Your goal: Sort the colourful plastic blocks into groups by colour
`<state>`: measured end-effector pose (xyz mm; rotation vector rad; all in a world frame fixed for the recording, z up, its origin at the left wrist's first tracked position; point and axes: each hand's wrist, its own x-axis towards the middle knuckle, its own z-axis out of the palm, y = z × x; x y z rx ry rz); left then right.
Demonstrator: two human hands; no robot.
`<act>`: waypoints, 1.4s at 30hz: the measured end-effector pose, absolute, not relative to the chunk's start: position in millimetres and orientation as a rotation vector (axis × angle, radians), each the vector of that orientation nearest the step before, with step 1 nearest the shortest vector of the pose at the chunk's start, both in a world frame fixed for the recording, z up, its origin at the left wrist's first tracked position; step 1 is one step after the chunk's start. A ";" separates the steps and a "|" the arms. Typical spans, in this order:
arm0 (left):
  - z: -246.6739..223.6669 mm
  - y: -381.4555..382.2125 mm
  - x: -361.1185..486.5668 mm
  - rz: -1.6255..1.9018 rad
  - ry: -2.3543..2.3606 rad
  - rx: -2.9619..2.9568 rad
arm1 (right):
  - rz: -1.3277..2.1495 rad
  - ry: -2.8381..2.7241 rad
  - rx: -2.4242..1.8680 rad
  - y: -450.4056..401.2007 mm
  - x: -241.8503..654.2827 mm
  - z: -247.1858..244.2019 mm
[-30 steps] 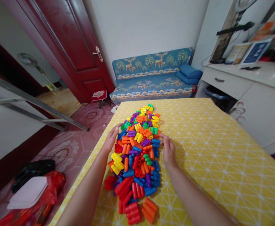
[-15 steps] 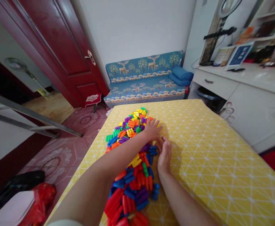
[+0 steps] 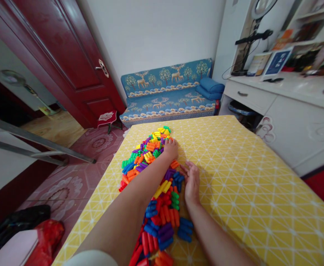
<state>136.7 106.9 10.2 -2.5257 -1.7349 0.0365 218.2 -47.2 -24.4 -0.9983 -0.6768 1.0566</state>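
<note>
A long heap of colourful plastic pieces [image 3: 166, 212] runs along the left part of a table with a yellow patterned cloth [image 3: 234, 166]. My left hand [image 3: 171, 148] lies at the heap's right edge towards the far end, its fingers curled down over the pieces; what they hold, if anything, is hidden. Beside the heap's right side, nearer to me, my right hand [image 3: 191, 179] rests on its edge with the fingers apart and pointing at the pieces. Nothing shows in it. Orange pieces [image 3: 174, 164] lie between the two hands.
Beyond the table stands a blue patterned sofa [image 3: 164, 96]. A white cabinet [image 3: 303, 122] is at the right, and a red stool [image 3: 108, 117] stands by the door [image 3: 75, 55]. At the lower left are bags [image 3: 47, 240] and a metal frame [image 3: 40, 138].
My left hand has moved a little left onto the pieces, and its spread fingers have curled. The right hand stays near its place, now farther from the left. Some pieces beside it have shifted.
</note>
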 end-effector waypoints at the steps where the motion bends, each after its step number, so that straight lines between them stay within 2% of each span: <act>1: 11.0 105.7 134.8 0.039 -1.725 -2.533 | 1.061 -0.672 -0.989 -47.2 218.8 -25.3; 12: 26.6 78.9 105.9 0.145 -1.542 -2.623 | 1.056 -0.640 -0.941 -45.5 219.3 -28.7; 17: 56.9 58.9 96.3 0.121 -1.483 -2.701 | 1.009 -0.774 -1.029 -48.4 219.2 -26.0; 20: 85.5 39.6 62.7 -0.273 -1.507 -2.793 | 0.993 -0.817 -1.051 -49.4 219.7 -26.0; 23: 92.2 13.9 -2.9 -0.766 -1.773 -2.655 | 0.956 -0.848 -1.074 -50.2 218.8 -25.0; 25: 76.9 -5.9 -52.1 -1.052 -2.109 -2.347 | 0.899 -0.904 -1.116 -50.6 216.7 -23.0; 28: 37.0 -35.2 -102.7 -1.259 -2.567 -1.934 | 0.777 -1.055 -1.171 -50.0 212.0 -20.8; 32: 3.3 -56.9 -97.8 -1.562 -2.586 -2.001 | 0.638 -1.285 -1.204 -45.5 207.2 -25.3; 37: 9.8 -48.0 -47.8 -1.516 -2.431 -2.290 | 0.672 -1.473 -1.281 -40.9 208.1 -31.7; 42: 13.7 -45.7 -19.6 -1.182 -2.396 -2.435 | 0.738 -1.584 -1.262 -41.5 212.6 -28.9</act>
